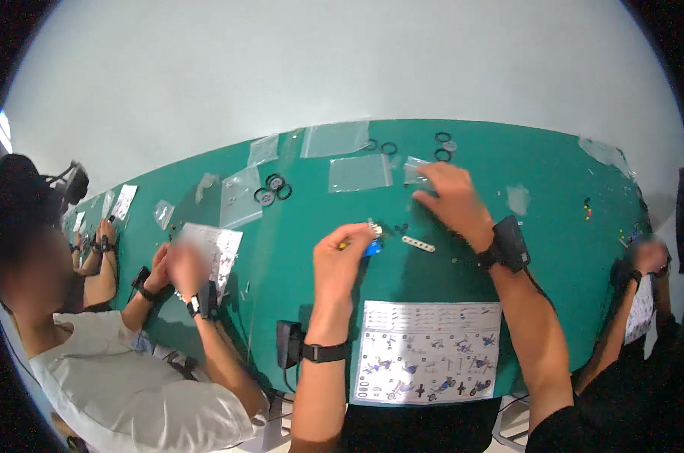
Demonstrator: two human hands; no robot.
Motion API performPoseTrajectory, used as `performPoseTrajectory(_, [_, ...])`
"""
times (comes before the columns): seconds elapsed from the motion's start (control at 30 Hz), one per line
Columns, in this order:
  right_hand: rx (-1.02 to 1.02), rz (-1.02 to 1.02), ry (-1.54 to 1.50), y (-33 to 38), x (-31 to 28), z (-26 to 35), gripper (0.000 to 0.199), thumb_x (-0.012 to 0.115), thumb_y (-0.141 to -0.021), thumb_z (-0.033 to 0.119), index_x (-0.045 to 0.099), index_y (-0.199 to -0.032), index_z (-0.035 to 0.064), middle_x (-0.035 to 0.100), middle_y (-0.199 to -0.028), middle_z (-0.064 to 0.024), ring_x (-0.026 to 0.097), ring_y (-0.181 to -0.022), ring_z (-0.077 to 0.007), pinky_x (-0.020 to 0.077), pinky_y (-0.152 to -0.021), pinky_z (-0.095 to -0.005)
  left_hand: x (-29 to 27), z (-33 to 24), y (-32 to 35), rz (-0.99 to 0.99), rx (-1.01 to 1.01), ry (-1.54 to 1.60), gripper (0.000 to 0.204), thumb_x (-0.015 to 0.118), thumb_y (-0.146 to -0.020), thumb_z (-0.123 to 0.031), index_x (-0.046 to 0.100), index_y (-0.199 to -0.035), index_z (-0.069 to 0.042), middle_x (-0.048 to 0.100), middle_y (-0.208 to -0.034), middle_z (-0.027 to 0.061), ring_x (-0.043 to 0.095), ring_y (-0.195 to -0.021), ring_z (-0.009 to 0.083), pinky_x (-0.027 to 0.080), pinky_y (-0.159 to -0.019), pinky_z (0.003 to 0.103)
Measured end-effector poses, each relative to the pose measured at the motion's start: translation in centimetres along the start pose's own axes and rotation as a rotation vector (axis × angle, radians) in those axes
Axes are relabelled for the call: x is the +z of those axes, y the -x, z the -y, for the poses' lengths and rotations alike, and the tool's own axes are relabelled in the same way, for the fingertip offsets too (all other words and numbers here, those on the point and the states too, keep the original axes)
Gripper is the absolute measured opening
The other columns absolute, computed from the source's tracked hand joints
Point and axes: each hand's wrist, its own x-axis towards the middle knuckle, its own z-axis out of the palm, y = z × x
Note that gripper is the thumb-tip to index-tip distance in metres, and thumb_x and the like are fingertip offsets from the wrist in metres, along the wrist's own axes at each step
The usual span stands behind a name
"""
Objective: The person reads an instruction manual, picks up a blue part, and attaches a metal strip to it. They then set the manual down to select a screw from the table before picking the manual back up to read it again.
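My left hand (pixel 342 260) grips a small assembly of blue, yellow and grey toy parts (pixel 372 240) just above the green table (pixel 553 226). My right hand (pixel 451 198) reaches farther out, its fingers resting on a small clear plastic bag (pixel 414 171). A pale perforated strip (pixel 418 244) lies on the table between the two hands. A printed instruction sheet (pixel 425 352) with pictures lies at the near edge, between my forearms. Both wrists carry black bands.
Several clear bags (pixel 359 173) and black rubber rings (pixel 274 186) lie across the far part of the table. A person in a white shirt (pixel 123 377) works at my left with their own sheet (pixel 219 253). Another person's hand (pixel 648 257) is at the right edge.
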Motion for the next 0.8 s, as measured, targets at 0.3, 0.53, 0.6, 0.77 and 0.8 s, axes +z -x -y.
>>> performPoseTrajectory(0.3, [0.468,-0.073,-0.375,-0.7,-3.3,0.7,0.016,0.059,-0.091,0.013,0.067,-0.093,-0.0008,0.071,-0.088,-0.0126,0.07,-0.082,-0.0264,0.0533,-0.074,-0.0353,-0.4,0.5,0.5,0.001,0.013,0.006,0.013,0.073,-0.086,-0.01,0.074,-0.094,0.001,0.064,-0.076,-0.0041,0.052,-0.07,0.0018,0.038,-0.062,0.019])
performPoseTrajectory(0.53, [0.881,-0.169,-1.073,2.2,-8.0,-0.8,0.028,0.048,-0.103,0.024,0.058,-0.117,0.0015,0.069,-0.112,-0.0151,0.068,-0.103,-0.0224,0.0543,-0.086,-0.0312,0.8,1.1,0.3,0.042,0.048,-0.035,0.014,0.073,-0.086,-0.01,0.074,-0.094,0.0,0.067,-0.078,-0.0007,0.056,-0.071,0.0045,0.043,-0.064,0.02])
performPoseTrajectory(0.6, [0.925,-0.176,-1.102,2.9,-8.7,-0.7,0.029,0.048,-0.103,0.024,0.056,-0.119,0.0005,0.067,-0.115,-0.0155,0.067,-0.106,-0.0232,0.0535,-0.088,-0.0324,0.3,1.1,0.4,0.021,0.055,-0.032,0.013,0.073,-0.085,-0.009,0.074,-0.094,0.001,0.068,-0.08,0.0005,0.058,-0.072,0.0055,0.045,-0.066,0.02])
performPoseTrajectory(0.77, [0.911,-0.195,-1.034,4.2,-10.0,-0.8,0.029,0.048,-0.104,0.024,0.055,-0.12,0.0013,0.066,-0.116,-0.0163,0.067,-0.107,-0.0234,0.0544,-0.085,-0.0307,0.5,0.5,0.4,-0.004,0.047,-0.07,0.011,0.073,-0.086,-0.007,0.075,-0.095,-0.001,0.067,-0.08,-0.0016,0.057,-0.071,0.0043,0.043,-0.066,0.02])
performPoseTrajectory(0.8, [0.912,-0.202,-1.028,4.6,-10.2,-1.1,0.029,0.048,-0.104,0.024,0.055,-0.12,0.0013,0.066,-0.116,-0.0163,0.067,-0.107,-0.0234,0.0544,-0.085,-0.0307,0.6,0.4,0.4,-0.006,0.024,-0.083,0.01,0.073,-0.086,-0.006,0.075,-0.095,-0.001,0.067,-0.08,-0.002,0.056,-0.071,0.0042,0.042,-0.066,0.019])
